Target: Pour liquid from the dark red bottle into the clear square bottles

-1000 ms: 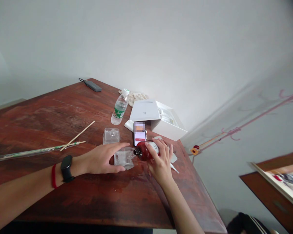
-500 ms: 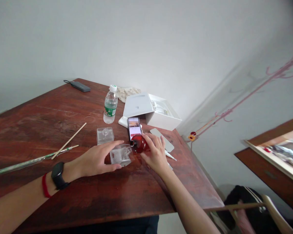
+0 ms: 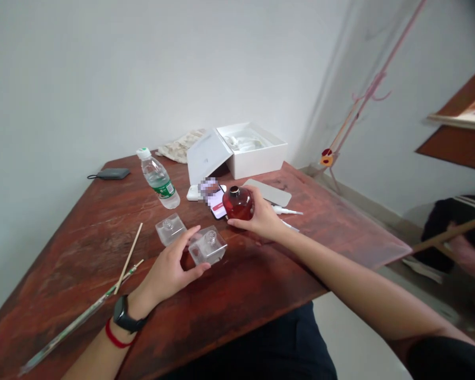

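Note:
My right hand (image 3: 263, 214) is closed around a round, dark red bottle (image 3: 237, 208) with an uncapped neck, held nearly upright by the phone. My left hand (image 3: 174, 266) has its thumb and fingers around the left side of a clear square bottle (image 3: 208, 248) with a small round neck. That bottle stands on the table. Just behind the left fingers is a second clear square bottle (image 3: 170, 228). A phone (image 3: 216, 203) with a lit screen lies behind the red bottle. A white pump nozzle (image 3: 287, 210) lies right of my right hand.
A water bottle (image 3: 160, 182) stands at the back left. An open white box (image 3: 257, 161) with its lid (image 3: 206, 155) leaning on it is behind the phone. A chopstick (image 3: 129, 258) and a wrapped stick pack (image 3: 63, 340) lie left. A power bank (image 3: 113, 173) is farther back.
The red bottle has turned from tilted toward the clear bottle to nearly upright, shifting away from it. The clear bottle now sits more level beside my left hand. The camera view has turned.

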### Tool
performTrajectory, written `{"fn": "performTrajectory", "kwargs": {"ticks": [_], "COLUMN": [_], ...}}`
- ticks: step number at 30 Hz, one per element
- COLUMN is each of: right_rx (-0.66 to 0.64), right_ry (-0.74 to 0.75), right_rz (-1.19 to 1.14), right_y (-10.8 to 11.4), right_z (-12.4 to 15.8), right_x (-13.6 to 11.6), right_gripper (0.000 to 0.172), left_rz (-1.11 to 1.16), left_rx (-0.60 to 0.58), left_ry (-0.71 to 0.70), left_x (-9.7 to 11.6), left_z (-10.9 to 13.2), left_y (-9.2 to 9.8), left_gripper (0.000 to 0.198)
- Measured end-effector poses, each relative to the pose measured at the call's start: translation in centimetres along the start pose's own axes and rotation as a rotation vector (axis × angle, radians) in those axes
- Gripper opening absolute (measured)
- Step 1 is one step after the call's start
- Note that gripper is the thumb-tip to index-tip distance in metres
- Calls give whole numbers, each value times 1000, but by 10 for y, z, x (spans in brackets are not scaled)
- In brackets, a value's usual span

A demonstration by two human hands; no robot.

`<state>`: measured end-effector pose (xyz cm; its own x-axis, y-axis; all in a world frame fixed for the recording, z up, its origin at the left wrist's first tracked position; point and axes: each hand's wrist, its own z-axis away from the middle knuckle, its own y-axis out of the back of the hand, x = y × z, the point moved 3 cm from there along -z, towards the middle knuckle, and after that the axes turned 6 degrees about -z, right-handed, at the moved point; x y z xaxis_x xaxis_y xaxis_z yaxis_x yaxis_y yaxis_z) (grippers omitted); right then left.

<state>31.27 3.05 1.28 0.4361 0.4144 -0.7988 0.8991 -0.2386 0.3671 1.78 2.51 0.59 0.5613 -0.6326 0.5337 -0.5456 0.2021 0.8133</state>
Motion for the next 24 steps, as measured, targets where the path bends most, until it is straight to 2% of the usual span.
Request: {"fn": "performTrajectory", "kwargs": {"ticks": [9,18,24], "right_rx": [36,-14,-39], "right_ry": [-2,-33,-1], "right_rz": [-11,-42,-76], "right_y": [3,3,4], "right_z": [-8,-8,-9], "right_x": [12,14,15], "right_gripper": [85,84,82], "left_rz": [12,40,54], "left_rx": [-6,-25,-33], "left_ry": [17,12,3], "left_x": [-1,-1,-2], "left_z": [-1,-2,-1], "left_y": [-2,-2,-3], "left_gripper": [79,79,81]}}
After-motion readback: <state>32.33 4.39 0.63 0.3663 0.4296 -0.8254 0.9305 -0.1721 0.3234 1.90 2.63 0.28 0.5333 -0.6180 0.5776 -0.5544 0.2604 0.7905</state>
